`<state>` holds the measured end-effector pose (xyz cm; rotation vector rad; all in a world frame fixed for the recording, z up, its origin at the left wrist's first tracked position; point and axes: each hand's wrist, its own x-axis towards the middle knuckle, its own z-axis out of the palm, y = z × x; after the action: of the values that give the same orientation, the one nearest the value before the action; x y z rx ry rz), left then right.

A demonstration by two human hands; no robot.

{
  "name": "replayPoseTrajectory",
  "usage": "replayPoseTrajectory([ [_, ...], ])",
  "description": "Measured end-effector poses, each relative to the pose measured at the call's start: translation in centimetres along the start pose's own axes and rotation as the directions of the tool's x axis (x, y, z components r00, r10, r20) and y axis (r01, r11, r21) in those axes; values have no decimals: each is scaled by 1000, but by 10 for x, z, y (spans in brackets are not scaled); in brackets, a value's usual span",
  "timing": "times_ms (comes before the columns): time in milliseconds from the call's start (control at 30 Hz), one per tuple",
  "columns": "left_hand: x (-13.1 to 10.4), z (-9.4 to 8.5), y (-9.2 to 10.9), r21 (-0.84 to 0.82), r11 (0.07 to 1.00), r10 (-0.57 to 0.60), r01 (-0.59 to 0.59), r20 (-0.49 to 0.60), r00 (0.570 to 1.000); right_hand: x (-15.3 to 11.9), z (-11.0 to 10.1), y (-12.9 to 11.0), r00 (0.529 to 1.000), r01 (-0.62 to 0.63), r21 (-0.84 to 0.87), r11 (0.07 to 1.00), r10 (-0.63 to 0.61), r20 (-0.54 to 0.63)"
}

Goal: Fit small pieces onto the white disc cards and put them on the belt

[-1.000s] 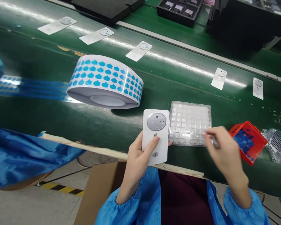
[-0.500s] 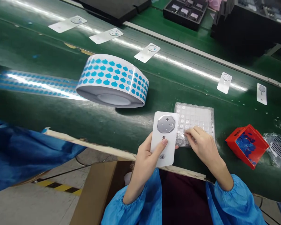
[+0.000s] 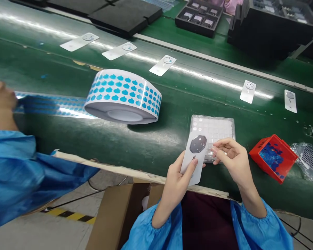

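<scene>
A white phone-like panel [image 3: 197,169] with a dark octagonal camera window is tilted in my left hand [image 3: 179,178], the thumb across its face and the fingers behind. Just right of the window, my right hand [image 3: 233,158] pinches thumb and forefinger together; whatever lies between the fingertips is too small to make out. Its other fingers are loosely curled. Beneath and behind both hands lies a clear gridded tray [image 3: 220,125], with small round pieces in some cells at its left side. The panel and my right hand cover part of the tray.
A big roll [image 3: 125,93] of blue-dotted stickers stands left, its strip running to another person's hand [image 3: 1,102]. A red box [image 3: 287,165] of blue bits sits right, beside a plastic bag [image 3: 309,159]. White panels [image 3: 163,66] lie farther back, before a black tray [image 3: 198,17].
My right hand has lifted off the tray and moved beside the panel's camera window. The panel has tilted and shifted right with my left hand. Another person's hand has appeared at the left.
</scene>
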<state>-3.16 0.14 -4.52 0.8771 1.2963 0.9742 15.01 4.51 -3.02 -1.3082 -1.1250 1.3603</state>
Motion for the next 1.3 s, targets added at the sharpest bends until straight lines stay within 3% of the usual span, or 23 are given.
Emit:
replayPoseTrajectory([
  [233, -2, 5, -6, 81, 993, 83, -84, 18, 996, -3, 4, 1, 1000, -13, 49, 999, 15, -28],
  [500, -5, 9, -3, 194, 973, 124, -124, 13, 992, -7, 13, -1, 997, -8, -13, 1000, 7, -79],
  [1300, -9, 6, -7, 301, 925, 220, -234, 80, 972, -7, 3, -5, 994, -67, -7, 998, 66, -91],
])
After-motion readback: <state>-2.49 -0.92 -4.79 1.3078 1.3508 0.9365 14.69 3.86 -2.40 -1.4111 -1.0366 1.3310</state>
